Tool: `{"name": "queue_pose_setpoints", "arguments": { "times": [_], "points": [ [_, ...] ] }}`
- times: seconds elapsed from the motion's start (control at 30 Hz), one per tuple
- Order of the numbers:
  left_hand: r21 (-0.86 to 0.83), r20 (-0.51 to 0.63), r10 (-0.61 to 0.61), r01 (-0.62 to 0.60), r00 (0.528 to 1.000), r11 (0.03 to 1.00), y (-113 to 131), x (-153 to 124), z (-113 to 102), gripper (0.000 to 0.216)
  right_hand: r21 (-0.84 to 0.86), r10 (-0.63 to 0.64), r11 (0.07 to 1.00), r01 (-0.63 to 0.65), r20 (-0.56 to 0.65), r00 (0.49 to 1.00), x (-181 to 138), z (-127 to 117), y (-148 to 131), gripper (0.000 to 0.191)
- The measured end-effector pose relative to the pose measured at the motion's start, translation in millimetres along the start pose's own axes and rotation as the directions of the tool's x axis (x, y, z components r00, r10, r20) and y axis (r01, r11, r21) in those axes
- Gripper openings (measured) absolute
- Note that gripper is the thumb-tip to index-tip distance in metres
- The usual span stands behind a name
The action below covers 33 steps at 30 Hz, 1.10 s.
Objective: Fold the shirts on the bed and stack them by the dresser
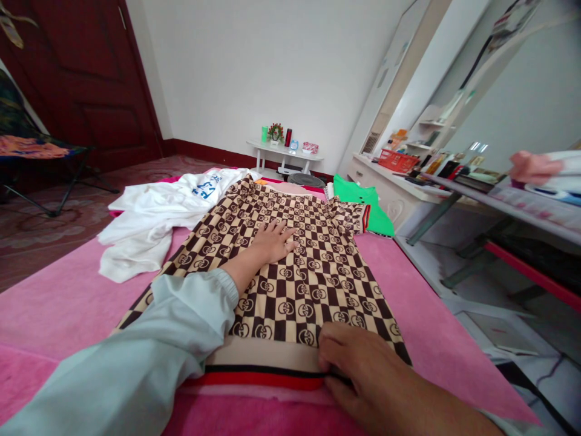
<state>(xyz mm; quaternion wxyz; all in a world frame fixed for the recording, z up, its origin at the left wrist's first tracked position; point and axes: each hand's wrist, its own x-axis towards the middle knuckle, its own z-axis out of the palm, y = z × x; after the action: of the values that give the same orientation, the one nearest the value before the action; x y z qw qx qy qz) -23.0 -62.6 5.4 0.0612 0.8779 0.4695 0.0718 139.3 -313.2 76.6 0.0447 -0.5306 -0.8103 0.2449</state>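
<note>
A brown and beige checked T-shirt with a ring-like print lies spread on a pink bed cover. Its hem, banded beige, black and red, faces me. Flat on the middle of the shirt rests my left hand, fingers spread. At the right part of the hem, my right hand has its fingers and thumb closed on the edge of the fabric. To the left of the shirt lies a white garment with blue lettering, loosely crumpled. A bright green garment lies beyond the right sleeve.
A small white table with a potted plant stands by the far wall. On the right are a dresser with a red basket and a grey-legged table. A folding chair stands left, near a dark red door.
</note>
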Motion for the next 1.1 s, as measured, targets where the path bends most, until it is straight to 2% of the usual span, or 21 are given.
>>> {"name": "queue_pose_setpoints", "arguments": {
  "times": [0.27, 0.5, 0.6, 0.7, 0.8, 0.93, 1.1],
  "points": [
    [0.003, -0.011, 0.005, -0.005, 1.0, 1.0, 0.6, -0.3, 0.5, 0.067, 0.239, -0.006, 0.971, 0.006, -0.001, 1.0, 14.5, -11.3, 9.9, 0.022],
    [0.009, -0.009, 0.007, -0.007, 1.0, 1.0, 1.0, -0.3, 0.1, 0.068, 0.312, 0.13, 0.946, -0.086, -0.123, 0.984, 37.0, -32.5, 12.4, 0.01],
    [0.013, -0.021, 0.003, -0.003, 1.0, 1.0, 0.8, -0.3, 1.2, 0.068, 0.33, 0.125, 0.942, -0.063, -0.171, 0.977, 55.8, -33.7, 17.9, 0.007],
    [0.019, -0.027, 0.002, -0.001, 1.0, 1.0, 1.1, -0.1, 2.1, 0.067, 0.266, 0.063, 0.964, 0.013, -0.272, 0.96, 74.0, -32.4, 24.3, 0.007],
    [0.028, -0.037, 0.004, -0.003, 0.999, 1.0, 1.5, -0.4, 2.2, 0.067, 0.1, -0.002, 0.994, 0.044, -0.391, 0.92, 90.2, -29.1, 32.6, 0.008],
    [0.031, -0.049, 0.007, -0.006, 0.999, 0.999, 1.8, -1.3, 2.4, 0.067, -0.102, -0.015, 0.994, -0.036, -0.457, 0.889, 109.9, -18.5, 48.7, 0.011],
    [0.021, -0.041, -0.001, 0.001, 0.999, 1.0, 3.1, -2.6, 1.0, 0.066, -0.147, 0.057, 0.98, -0.137, -0.452, 0.89, 124.7, -7.5, 63.0, 0.014]
  ]
}}
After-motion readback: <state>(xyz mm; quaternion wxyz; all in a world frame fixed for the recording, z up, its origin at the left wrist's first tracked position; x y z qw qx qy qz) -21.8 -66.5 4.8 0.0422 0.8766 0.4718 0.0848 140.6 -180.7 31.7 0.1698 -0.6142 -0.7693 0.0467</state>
